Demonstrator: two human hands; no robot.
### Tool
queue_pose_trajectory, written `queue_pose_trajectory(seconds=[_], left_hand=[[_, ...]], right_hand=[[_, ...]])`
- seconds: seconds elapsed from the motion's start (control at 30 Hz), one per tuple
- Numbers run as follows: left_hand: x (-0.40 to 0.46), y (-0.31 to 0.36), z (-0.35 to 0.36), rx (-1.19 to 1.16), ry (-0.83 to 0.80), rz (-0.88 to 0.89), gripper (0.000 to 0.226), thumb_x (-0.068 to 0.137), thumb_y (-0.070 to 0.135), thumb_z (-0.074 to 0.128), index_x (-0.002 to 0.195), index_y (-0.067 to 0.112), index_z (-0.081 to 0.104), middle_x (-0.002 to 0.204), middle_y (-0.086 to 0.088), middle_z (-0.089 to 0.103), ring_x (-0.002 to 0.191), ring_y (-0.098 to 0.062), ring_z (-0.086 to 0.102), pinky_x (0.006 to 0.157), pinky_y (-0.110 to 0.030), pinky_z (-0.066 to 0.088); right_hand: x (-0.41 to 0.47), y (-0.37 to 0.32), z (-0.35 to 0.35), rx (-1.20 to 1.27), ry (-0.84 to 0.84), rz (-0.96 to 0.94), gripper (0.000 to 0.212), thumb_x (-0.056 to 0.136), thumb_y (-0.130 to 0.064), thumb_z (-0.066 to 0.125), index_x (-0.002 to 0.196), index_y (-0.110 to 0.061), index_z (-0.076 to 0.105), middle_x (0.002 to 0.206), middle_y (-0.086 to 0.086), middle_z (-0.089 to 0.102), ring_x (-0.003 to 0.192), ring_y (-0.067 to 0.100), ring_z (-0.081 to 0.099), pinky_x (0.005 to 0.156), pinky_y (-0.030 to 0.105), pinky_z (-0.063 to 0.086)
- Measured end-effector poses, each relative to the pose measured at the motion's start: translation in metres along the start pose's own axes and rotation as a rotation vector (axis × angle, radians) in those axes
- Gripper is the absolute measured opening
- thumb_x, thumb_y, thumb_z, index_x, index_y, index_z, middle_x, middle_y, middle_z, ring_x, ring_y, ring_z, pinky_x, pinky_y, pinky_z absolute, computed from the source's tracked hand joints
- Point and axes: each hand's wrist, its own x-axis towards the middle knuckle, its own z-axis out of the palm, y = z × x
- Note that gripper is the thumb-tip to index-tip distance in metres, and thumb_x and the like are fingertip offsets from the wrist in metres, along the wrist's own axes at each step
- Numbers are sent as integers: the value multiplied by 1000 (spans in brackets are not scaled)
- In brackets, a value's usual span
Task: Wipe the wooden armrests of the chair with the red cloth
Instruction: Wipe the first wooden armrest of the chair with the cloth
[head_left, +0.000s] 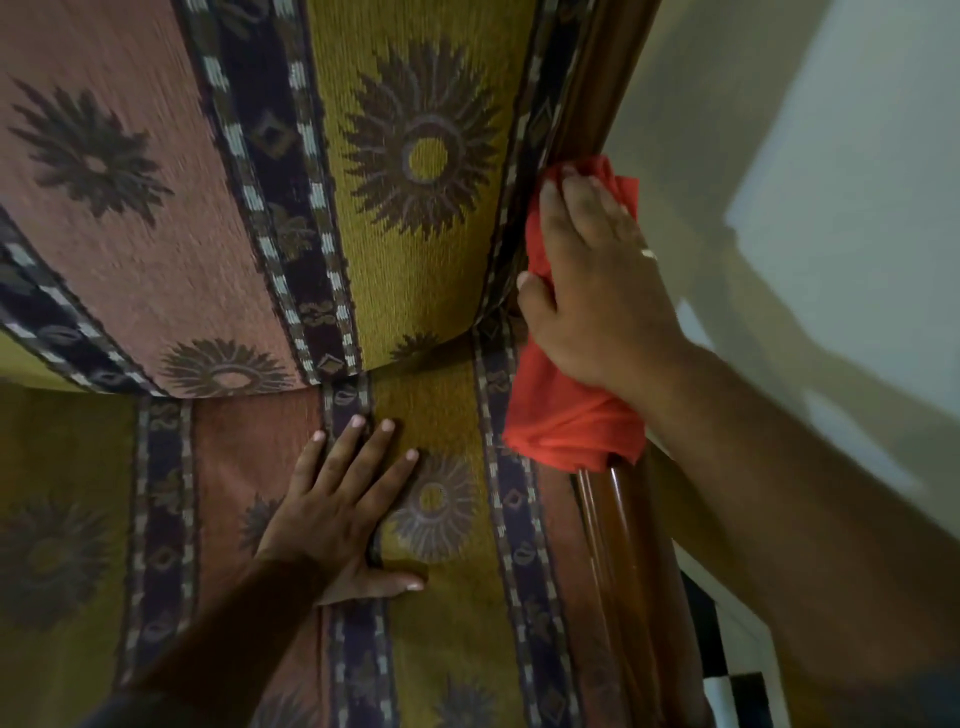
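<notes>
The red cloth is draped over the glossy brown wooden armrest on the right side of the chair. My right hand presses down on the cloth, fingers pointing up along the wood toward the chair's back post. A ring shows on one finger. My left hand lies flat with fingers spread on the patterned seat cushion, holding nothing. The part of the armrest under the cloth and hand is hidden.
The chair's backrest fills the upper left, upholstered in pink, yellow and dark striped fabric with sunburst motifs. A pale wall stands right of the chair. Black and white floor tiles show at the lower right.
</notes>
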Motion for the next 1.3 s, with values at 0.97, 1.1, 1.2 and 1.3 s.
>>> queue_pose_trajectory(seconds=[0.97,1.1,1.2,1.3], left_hand=[[3,-5,3,-7,5,5,126,61,102,34,154,17,30,162,-18,25,149,-43,22,116,-66,14],[2,-3,4,8,9,-1,125,62,101,32,155,17,30,163,-18,25,150,-42,20,117,-66,14],[1,-4,4,11,17,6,125,62,101,33,156,17,29,163,-18,25,150,-42,19,118,-65,12],[1,-5,5,20,37,10,126,62,101,34,156,17,29,163,-18,24,150,-43,20,118,-65,11]], right_hand=[[11,7,-7,127,-48,41,71,98,-33,38,157,-8,8,167,15,6,155,31,0,124,41,3],[3,9,-5,-78,-51,-50,69,100,-34,31,157,-7,5,167,17,2,155,32,-5,124,46,-4],[-15,25,-14,-30,-143,-216,65,104,-32,31,158,-7,5,168,14,-3,155,28,-8,125,42,-4],[-20,41,-28,21,-264,-258,63,105,-33,30,158,-10,3,168,10,-6,154,21,-11,124,32,-7]])
